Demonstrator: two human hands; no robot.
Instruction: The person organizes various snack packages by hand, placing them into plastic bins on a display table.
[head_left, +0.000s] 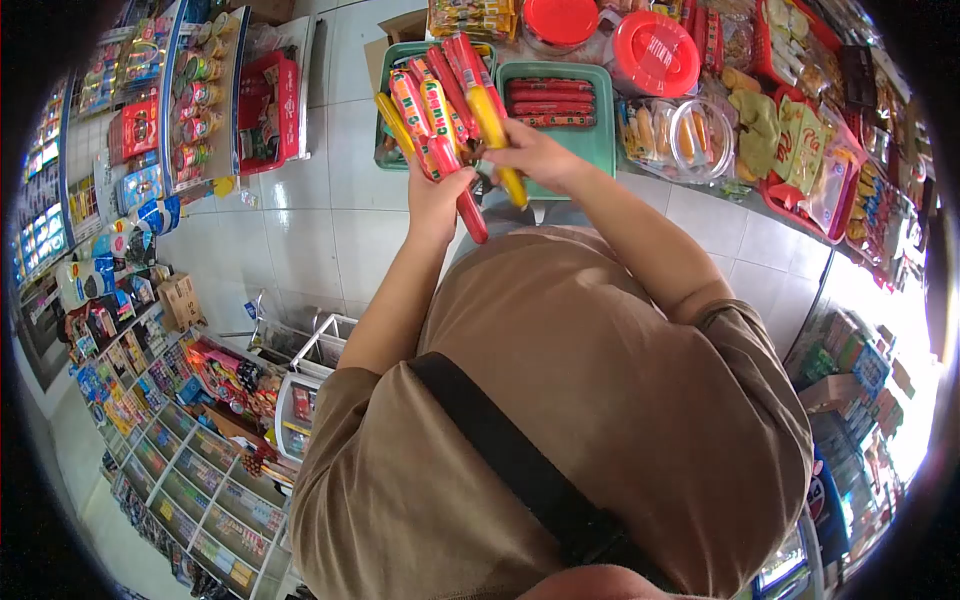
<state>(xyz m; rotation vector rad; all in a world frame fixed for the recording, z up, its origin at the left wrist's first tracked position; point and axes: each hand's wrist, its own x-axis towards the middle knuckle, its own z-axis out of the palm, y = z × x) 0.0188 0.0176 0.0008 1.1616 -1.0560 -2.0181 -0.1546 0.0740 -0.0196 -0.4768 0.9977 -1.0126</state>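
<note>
Standing in a small shop on a white tiled floor [330, 230], with both arms raised in front of a brown shirt [560, 400] crossed by a black strap [510, 460].

Clutching a fanned bundle of snack sticks [430, 110] in the left hand [435, 195], with the grip wrapped tight round the lower ends of the red and yellow wrappers. Holding the bundle up in the air, just in front of the chest, with the tops spread up and to the right. Below the fist, one red stick [472, 215] hanging out, tilted down and to the right.

Pinching a single yellow stick [488, 115] in the right hand [535, 155], with that grip narrow and closed on its lower half. Top end resting against the bundle, bottom end poking out under the fingers. Hands very close together, touching or just apart; cannot tell which.

Beyond the hands, two green trays side by side. Most of the left green tray [385, 140] hidden behind the sticks. In the right green tray [590, 145], a row of red sausages [550, 100] lying flat at the far end.

Further right, two jars with red lids [655, 55], a clear tub of snacks [680, 135] and green packets [790, 140] in a red basket.

To the left, a rack of cans [205, 90] beside a red crate [270, 105]. Lower left, long shelves of small packets [170, 450].
</note>
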